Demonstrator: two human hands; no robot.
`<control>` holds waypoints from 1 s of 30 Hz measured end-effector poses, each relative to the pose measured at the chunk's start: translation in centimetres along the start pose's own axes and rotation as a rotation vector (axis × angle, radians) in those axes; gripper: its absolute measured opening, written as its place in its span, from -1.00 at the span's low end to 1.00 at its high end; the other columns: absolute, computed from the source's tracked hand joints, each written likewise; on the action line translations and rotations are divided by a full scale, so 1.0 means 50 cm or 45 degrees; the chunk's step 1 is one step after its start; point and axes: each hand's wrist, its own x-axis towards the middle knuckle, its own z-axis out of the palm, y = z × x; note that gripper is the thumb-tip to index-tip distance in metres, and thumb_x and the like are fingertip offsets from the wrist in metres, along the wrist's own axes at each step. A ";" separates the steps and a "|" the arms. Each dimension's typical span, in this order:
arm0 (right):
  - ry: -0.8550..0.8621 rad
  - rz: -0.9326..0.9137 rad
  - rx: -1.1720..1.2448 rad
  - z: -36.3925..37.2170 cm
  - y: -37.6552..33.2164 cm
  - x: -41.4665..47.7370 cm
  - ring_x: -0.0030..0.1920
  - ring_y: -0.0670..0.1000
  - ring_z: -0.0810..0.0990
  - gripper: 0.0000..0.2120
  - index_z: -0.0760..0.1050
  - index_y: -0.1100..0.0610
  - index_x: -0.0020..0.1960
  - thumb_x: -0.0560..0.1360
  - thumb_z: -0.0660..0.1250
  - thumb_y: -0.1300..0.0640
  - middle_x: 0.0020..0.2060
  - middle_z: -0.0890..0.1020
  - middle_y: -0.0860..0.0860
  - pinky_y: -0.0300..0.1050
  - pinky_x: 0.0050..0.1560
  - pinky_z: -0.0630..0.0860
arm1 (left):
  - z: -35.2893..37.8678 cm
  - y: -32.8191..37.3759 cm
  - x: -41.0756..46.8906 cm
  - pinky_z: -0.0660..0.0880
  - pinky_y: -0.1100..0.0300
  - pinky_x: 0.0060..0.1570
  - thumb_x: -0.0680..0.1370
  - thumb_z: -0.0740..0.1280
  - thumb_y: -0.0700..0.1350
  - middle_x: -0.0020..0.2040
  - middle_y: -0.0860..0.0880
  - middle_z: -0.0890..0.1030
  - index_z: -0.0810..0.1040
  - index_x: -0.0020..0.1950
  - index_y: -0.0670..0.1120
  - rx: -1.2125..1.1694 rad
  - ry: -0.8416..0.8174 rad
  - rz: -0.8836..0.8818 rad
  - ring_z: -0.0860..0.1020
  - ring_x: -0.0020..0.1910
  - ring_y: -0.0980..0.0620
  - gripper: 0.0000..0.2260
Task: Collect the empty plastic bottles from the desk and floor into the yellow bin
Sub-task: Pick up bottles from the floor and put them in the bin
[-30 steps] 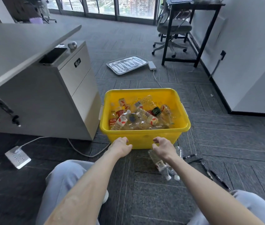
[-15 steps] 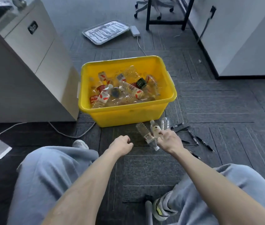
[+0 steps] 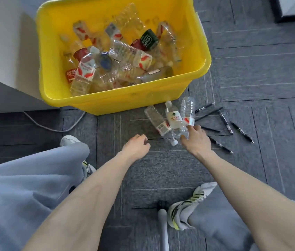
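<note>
The yellow bin (image 3: 136,100) stands on the grey carpet and holds several empty plastic bottles (image 3: 117,58). Just in front of its near right corner three clear bottles lie on the floor: one with a white cap and label (image 3: 173,117), one to its left (image 3: 156,120), one to its right (image 3: 188,109). My right hand (image 3: 194,139) rests on their lower ends, fingers curled around the middle bottle. My left hand (image 3: 136,144) hovers over the carpet to the left, loosely curled and holding nothing.
Several black pens (image 3: 224,124) lie scattered on the carpet right of the bottles. A grey cabinet (image 3: 2,69) stands left of the bin, with a white cable (image 3: 56,129) trailing from under it. My knees and shoes (image 3: 186,209) fill the lower view.
My hands came off the bin's front wall and drew back. The right hand dropped onto the three floor bottles. The camera tilted down and closer.
</note>
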 end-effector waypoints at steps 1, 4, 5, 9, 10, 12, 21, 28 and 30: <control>0.021 0.010 0.001 0.008 0.004 0.020 0.26 0.26 0.42 -0.51 0.34 0.13 0.40 0.53 0.21 -0.03 0.27 0.44 0.20 0.11 0.14 0.42 | 0.007 0.001 0.018 0.47 0.04 0.15 0.64 0.11 0.05 0.38 -0.06 0.36 0.35 0.41 -0.01 -0.005 -0.018 -0.012 0.44 0.25 -0.08 -0.64; 0.085 -0.008 -0.066 0.035 0.014 0.072 0.24 0.24 0.44 -0.40 0.24 0.08 0.47 0.52 0.24 -0.14 0.27 0.45 0.19 0.11 0.10 0.45 | 0.031 0.001 0.065 0.46 0.03 0.16 0.64 0.12 0.06 0.38 -0.04 0.37 0.35 0.41 0.00 -0.046 -0.046 -0.028 0.44 0.25 -0.07 -0.64; 0.098 -0.028 -0.103 0.045 0.015 0.087 0.24 0.24 0.45 -0.36 0.21 0.08 0.49 0.51 0.25 -0.18 0.28 0.44 0.18 0.11 0.09 0.46 | 0.039 0.001 0.078 0.47 0.03 0.15 0.64 0.12 0.07 0.38 -0.03 0.37 0.36 0.40 0.00 -0.054 -0.051 -0.032 0.45 0.23 -0.06 -0.65; 0.086 -0.064 -0.158 0.086 0.009 0.136 0.25 0.24 0.47 -0.20 0.19 0.14 0.47 0.43 0.31 -0.32 0.33 0.43 0.17 0.15 0.08 0.48 | 0.066 -0.006 0.109 0.51 0.04 0.05 0.64 0.12 0.07 0.36 0.01 0.38 0.37 0.38 0.01 -0.051 -0.084 -0.037 0.49 0.13 -0.01 -0.67; 0.079 -0.049 -0.161 0.095 0.006 0.145 0.26 0.23 0.47 -0.13 0.16 0.14 0.49 0.40 0.33 -0.34 0.35 0.41 0.17 0.14 0.08 0.48 | 0.071 -0.010 0.113 0.51 0.03 0.07 0.64 0.12 0.05 0.37 0.00 0.38 0.37 0.39 0.01 -0.053 -0.085 -0.032 0.48 0.14 0.00 -0.67; 0.067 -0.017 -0.185 0.114 0.001 0.158 0.29 0.23 0.45 0.01 0.06 0.16 0.53 0.34 0.38 -0.37 0.40 0.36 0.17 0.13 0.10 0.49 | 0.084 -0.020 0.119 0.50 0.05 0.10 0.65 0.14 0.04 0.39 0.00 0.38 0.36 0.41 0.00 -0.053 -0.079 -0.027 0.48 0.19 0.00 -0.65; 0.154 0.005 -0.090 0.110 0.008 0.150 0.18 0.21 0.42 -0.15 0.09 0.27 0.49 0.44 0.41 -0.13 0.23 0.42 0.25 0.07 0.05 0.49 | 0.101 -0.030 0.122 0.49 0.08 0.11 0.64 0.14 0.07 0.42 0.01 0.38 0.36 0.42 0.02 -0.076 -0.079 -0.090 0.49 0.23 -0.02 -0.64; 0.209 0.016 -0.069 0.073 0.090 0.071 0.15 0.20 0.43 -0.12 0.10 0.22 0.53 0.42 0.39 -0.19 0.20 0.44 0.20 0.08 0.05 0.45 | 0.087 0.042 0.139 0.54 0.02 -0.01 0.61 0.23 0.02 0.38 0.00 0.34 0.30 0.44 0.01 -0.073 -0.040 -0.037 0.52 0.13 -0.07 -0.59; 0.234 0.043 -0.027 0.069 0.116 0.053 0.17 0.20 0.42 -0.13 0.11 0.22 0.53 0.43 0.37 -0.19 0.21 0.44 0.19 0.09 0.08 0.45 | 0.082 0.062 0.151 0.52 0.00 0.02 0.57 0.30 -0.04 0.37 -0.02 0.32 0.29 0.44 -0.02 0.077 0.051 0.043 0.43 0.23 -0.08 -0.55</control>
